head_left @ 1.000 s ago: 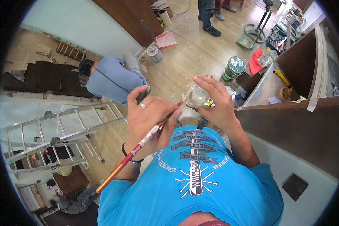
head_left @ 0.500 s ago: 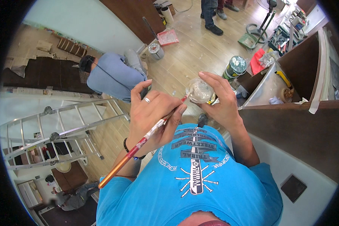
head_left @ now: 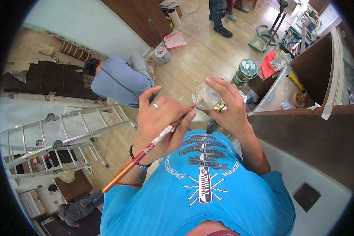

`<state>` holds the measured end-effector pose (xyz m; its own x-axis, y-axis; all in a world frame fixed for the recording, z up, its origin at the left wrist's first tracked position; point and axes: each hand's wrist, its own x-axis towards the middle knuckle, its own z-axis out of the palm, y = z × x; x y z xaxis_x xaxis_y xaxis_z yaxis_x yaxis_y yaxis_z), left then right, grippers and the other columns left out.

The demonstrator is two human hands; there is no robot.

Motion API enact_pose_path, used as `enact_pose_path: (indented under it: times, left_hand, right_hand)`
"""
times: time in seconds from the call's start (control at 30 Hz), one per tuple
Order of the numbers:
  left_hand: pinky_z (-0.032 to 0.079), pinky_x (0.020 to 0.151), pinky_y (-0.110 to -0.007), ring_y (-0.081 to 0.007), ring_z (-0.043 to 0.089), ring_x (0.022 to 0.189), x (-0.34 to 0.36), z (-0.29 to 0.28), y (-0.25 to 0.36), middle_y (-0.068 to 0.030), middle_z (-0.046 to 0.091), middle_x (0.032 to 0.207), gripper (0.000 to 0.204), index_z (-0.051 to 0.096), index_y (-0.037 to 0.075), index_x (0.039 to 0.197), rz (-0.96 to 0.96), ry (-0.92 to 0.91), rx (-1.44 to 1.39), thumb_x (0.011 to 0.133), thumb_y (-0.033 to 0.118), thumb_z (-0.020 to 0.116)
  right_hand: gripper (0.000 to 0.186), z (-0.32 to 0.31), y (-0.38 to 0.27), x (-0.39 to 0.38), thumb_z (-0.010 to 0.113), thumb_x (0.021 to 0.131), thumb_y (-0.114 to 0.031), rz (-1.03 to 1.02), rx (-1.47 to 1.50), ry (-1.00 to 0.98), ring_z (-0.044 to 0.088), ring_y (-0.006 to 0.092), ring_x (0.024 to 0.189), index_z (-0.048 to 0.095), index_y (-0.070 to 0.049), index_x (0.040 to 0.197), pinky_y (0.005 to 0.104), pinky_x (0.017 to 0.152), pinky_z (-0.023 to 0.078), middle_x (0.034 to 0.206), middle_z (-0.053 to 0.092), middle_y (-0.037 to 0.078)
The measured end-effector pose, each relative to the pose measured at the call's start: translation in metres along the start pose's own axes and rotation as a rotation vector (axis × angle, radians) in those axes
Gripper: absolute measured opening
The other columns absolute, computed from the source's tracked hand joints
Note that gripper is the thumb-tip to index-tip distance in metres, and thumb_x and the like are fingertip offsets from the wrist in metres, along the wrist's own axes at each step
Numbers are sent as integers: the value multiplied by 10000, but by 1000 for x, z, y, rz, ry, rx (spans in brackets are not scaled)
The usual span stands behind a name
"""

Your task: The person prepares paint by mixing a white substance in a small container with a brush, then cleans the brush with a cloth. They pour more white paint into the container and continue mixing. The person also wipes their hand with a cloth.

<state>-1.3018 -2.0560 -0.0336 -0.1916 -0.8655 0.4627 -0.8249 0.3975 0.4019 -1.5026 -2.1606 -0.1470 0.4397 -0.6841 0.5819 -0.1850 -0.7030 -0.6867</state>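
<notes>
My left hand [head_left: 163,124], with a ring on one finger, is closed on a long paintbrush [head_left: 133,163] with a red, white-smudged and copper handle slanting down toward the lower left. My right hand [head_left: 230,110] grips a small clear cup [head_left: 203,93], fingers around its right side and thumb low. The brush's far end reaches to the cup's lower left, just at or inside it; exactly how deep is hard to make out. The cup holds something pale. Both hands are in front of my blue shirt.
Aluminium ladder [head_left: 57,143] at left. Crouching co-worker [head_left: 120,78] beyond it; another person [head_left: 76,210] lower left, legs of others [head_left: 220,21] at top. Stacked cans [head_left: 246,72], metal can [head_left: 162,56], red tray [head_left: 175,39], green dustpan [head_left: 259,42], toolbox [head_left: 293,39]. Dark wooden cabinet [head_left: 303,137] at right.
My hands, brush and cup have shifted slightly right since a second ago; the cup dipped a little in the last half second. The person at lower left has moved slightly.
</notes>
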Motion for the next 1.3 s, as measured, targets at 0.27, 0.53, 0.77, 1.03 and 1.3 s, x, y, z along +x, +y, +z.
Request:
enact_pose_path:
  times: [0.27, 0.53, 0.77, 1.03, 1.3]
  left_hand:
    - [417, 1097, -518, -216, 704, 790, -1, -2, 2, -23, 706, 824, 60, 757, 99, 969, -39, -3, -59, 944, 86, 811]
    - [419, 1097, -520, -220, 696, 777, -1, -2, 1, -19, 690, 809, 62, 762, 103, 975, -40, 7, -59, 940, 77, 807]
    - [412, 1098, -516, -217, 695, 780, -2, -3, 1, -23, 695, 818, 59, 753, 96, 965, -41, 13, -71, 943, 76, 804]
    - [409, 1100, -516, -210, 693, 780, -2, -2, 0, -18, 693, 812, 63, 749, 94, 965, -43, 17, -63, 941, 71, 804]
    - [410, 1101, -514, -211, 705, 795, 0, -3, 0, -13, 700, 819, 54, 757, 100, 960, -69, 29, -73, 945, 71, 800]
  right_hand:
    - [798, 0, -1, 2, 965, 723, -143, 5, -1, -8, 700, 332, 1238, 678, -107, 1467, 461, 1039, 554, 1404, 715, 115]
    - [793, 1, -1, 3, 957, 723, -125, 5, 10, -10, 701, 327, 1238, 679, -109, 1466, 461, 1036, 553, 1401, 717, 112]
    - [783, 2, -2, 3, 953, 729, -126, 7, 14, -3, 700, 327, 1242, 681, -110, 1463, 456, 1039, 549, 1402, 716, 114]
    - [781, 3, -2, 4, 958, 726, -133, 6, 12, 0, 703, 332, 1234, 684, -101, 1457, 454, 1030, 552, 1394, 720, 117]
    - [781, 1, 0, 5, 966, 720, -138, -3, 16, 12, 708, 325, 1220, 690, -99, 1450, 452, 1016, 556, 1391, 723, 117]
